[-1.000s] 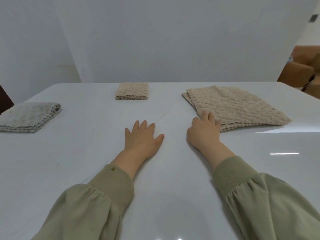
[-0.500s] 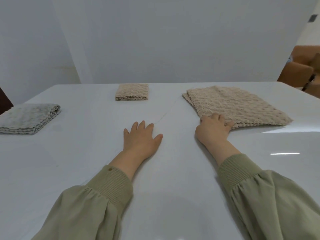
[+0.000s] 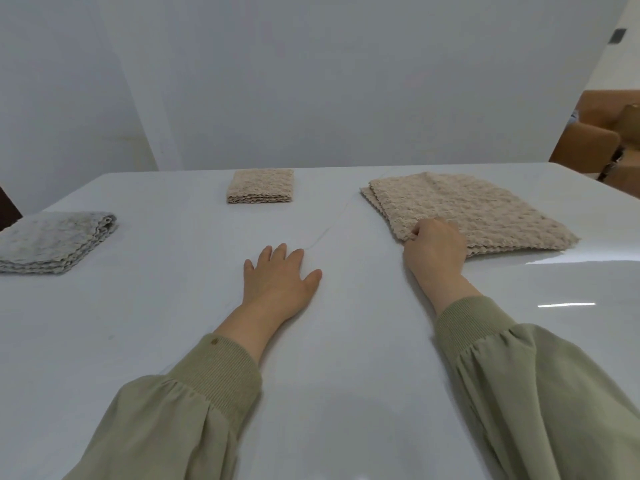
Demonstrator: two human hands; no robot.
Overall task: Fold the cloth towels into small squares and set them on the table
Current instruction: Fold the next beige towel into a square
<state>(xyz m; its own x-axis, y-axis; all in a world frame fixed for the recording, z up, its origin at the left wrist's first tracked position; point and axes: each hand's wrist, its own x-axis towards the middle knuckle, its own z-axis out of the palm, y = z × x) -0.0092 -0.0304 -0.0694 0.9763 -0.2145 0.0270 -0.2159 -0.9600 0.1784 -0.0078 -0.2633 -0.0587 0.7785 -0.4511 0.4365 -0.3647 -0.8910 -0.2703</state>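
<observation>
A stack of large beige textured towels (image 3: 464, 206) lies flat on the white table (image 3: 173, 323) at the right. My right hand (image 3: 434, 245) sits at the stack's near left corner, fingers curled and pinching the edge of the top towel. My left hand (image 3: 278, 277) lies flat on the bare table, fingers straight, holding nothing. A small folded beige towel (image 3: 260, 186) rests at the table's far middle.
A folded grey towel (image 3: 52, 240) lies at the table's left edge. Brown chairs (image 3: 588, 147) stand beyond the far right corner. A pale wall runs behind the table.
My right hand has slid forward onto the beige stack's near corner and curled its fingers round the towel edge. My left hand has stayed flat in place.
</observation>
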